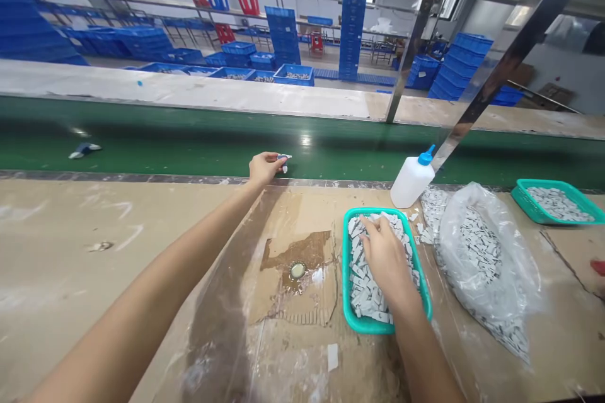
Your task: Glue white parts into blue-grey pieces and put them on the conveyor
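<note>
My left hand [263, 168] reaches out over the near edge of the green conveyor belt [189, 154], pinching a small white piece [284, 162] between its fingertips. My right hand [385, 258] rests palm down in a teal plastic basket [347, 264], on a heap of small grey-white rectangular pieces [363, 283]. Its fingers lie among the pieces, and the hand hides the middle of the heap. I cannot tell whether those fingers hold a piece.
A white squeeze bottle with a blue nozzle [411, 179] stands beyond the basket. To the right lie a plastic bag of pieces [486, 258] and a second teal basket [558, 201]. A metal post [510, 56] rises past the belt; stacked blue crates [352, 31] stand behind.
</note>
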A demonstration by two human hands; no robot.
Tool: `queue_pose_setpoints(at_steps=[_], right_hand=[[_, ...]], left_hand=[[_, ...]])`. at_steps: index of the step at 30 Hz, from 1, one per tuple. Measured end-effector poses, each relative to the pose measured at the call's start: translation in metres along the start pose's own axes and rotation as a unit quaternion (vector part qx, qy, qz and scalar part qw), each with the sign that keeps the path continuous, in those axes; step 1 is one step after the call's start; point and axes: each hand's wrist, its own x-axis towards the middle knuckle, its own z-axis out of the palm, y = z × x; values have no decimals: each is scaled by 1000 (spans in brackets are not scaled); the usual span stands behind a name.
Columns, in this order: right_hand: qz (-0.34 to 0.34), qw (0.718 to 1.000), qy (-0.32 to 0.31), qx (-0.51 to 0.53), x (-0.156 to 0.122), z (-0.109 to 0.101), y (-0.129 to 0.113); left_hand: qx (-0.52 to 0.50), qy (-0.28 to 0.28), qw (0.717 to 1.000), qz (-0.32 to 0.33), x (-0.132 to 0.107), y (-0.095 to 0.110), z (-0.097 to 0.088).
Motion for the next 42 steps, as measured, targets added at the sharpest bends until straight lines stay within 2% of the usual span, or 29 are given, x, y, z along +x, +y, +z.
queue_pose_setpoints(at_steps=[2, 4, 6, 8, 9, 11, 13, 16, 21, 24, 27, 30, 32, 35, 37, 38, 40, 42], right_hand=[[7, 1000, -2, -29, 0, 1, 0], [22, 999, 13, -20, 0, 1, -2], [48, 997, 50, 24, 0, -1, -4], [81, 990, 91, 68, 0, -4, -5], [94, 986, 109, 84, 1, -5, -6], [110, 979, 138, 104, 1, -7, -6], [117, 973, 158, 119, 2, -8, -6], [118, 969, 174, 131, 1, -6, -6], [107, 963, 189, 156, 1, -3, -3], [103, 953, 187, 214, 3, -5, 1], [96, 942, 152, 283, 5, -11, 5], [63, 941, 81, 323, 3, -21, 6], [22, 931, -19, 364, 0, -29, 4], [-11, 875, -180, 449, -4, -40, -3], [0, 844, -232, 484, -3, -42, -10], [8, 837, -246, 488, -3, -42, -13], [29, 842, -255, 475, -2, -37, -21], [56, 846, -256, 465, -1, -28, -31]], left_hand=[[55, 18, 998, 27, 2, 6, 12], [100, 20, 992, 73, -10, 13, 24], [123, -15, 984, 125, -38, 19, 35], [132, -92, 969, 187, -77, 24, 45], [135, -147, 954, 224, -99, 25, 49], [171, -266, 883, 346, -137, 26, 55], [227, -305, 826, 416, -165, 26, 59], [321, -281, 787, 446, -183, 30, 64], [453, -228, 717, 478, -188, 43, 70], [455, -200, 689, 528, -187, 37, 69], [378, -142, 662, 631, -182, 26, 59], [258, -87, 609, 745, -181, 20, 35], [211, -70, 574, 788, -185, 20, 14], [191, -65, 541, 816, -196, 23, -17], [183, -66, 538, 820, -201, 20, -32], [179, -66, 549, 814, -202, 16, -38], [172, -53, 593, 784, -196, 3, -48], [182, -30, 671, 718, -182, -18, -54]])
